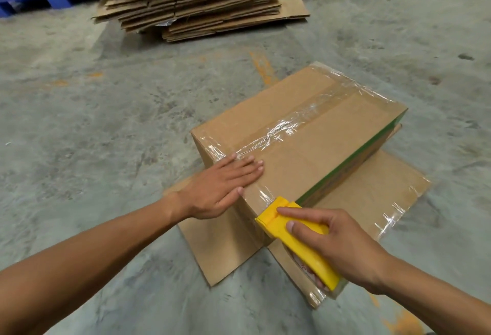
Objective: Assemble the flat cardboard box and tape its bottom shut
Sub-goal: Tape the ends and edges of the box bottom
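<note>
Left hand (223, 186) flat, fingers spread, pinning cardboard box (313, 132) steady; right hand (337, 244) wrapped around yellow tape dispenser (297, 239), laying edge tape just below left thumb.

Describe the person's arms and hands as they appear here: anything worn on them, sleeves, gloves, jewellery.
Both forearms are bare up to the frame edge, with no sleeves in view. The left hand and right hand wear no gloves. No watch, bracelet or ring shows on either wrist or the fingers. Fingernails are short and unpainted.

Box (305, 143) on floor (106, 122) — flat cardboard stack (196, 0) behind, pallets beyond
</note>
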`<state>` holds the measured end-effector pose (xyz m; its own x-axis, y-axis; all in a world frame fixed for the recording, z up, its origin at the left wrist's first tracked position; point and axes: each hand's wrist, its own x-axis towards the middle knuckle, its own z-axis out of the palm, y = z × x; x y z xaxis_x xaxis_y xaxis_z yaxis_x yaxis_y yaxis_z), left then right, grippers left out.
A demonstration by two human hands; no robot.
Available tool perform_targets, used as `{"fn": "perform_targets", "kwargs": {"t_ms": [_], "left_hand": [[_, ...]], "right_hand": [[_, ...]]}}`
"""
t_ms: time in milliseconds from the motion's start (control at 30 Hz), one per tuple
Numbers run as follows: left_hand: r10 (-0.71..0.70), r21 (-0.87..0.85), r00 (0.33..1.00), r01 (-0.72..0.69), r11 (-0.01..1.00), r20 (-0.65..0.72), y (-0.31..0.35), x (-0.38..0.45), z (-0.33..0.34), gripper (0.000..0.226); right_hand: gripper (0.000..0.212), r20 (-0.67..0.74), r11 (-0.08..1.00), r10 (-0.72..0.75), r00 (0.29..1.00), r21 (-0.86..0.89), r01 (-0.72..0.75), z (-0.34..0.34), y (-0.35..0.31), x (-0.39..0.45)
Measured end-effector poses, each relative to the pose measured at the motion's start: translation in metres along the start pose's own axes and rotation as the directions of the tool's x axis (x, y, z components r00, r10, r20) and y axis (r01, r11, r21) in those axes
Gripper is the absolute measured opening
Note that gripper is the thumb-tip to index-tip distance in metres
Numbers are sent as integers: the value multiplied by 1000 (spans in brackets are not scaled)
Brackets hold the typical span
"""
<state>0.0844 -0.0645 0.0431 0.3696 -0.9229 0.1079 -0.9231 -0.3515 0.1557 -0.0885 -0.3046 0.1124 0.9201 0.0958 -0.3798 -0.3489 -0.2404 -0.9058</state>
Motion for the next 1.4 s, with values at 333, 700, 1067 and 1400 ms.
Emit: {"fn": "perform_targets", "kwargs": {"t_ms": [333, 700, 1067, 1400], "left_hand": [[-212, -26, 973, 215, 976, 93, -58, 19, -28, 56], [-436, 106, 888, 424, 900, 147, -43, 37, -24, 68], [-402, 92, 912, 395, 914, 84, -45, 31, -16, 67], [-410, 73, 903, 404, 912, 125, -41, 31, -20, 86]], "right_hand": [[26, -41, 996, -82, 996, 31, 84, 16, -18, 56], [27, -20, 973, -48, 999, 223, 51, 25, -20, 61], [28, -16, 959, -10, 1000, 284, 14, 16, -4, 26], [28, 27, 942, 69, 997, 329, -74, 11, -12, 35]]}}
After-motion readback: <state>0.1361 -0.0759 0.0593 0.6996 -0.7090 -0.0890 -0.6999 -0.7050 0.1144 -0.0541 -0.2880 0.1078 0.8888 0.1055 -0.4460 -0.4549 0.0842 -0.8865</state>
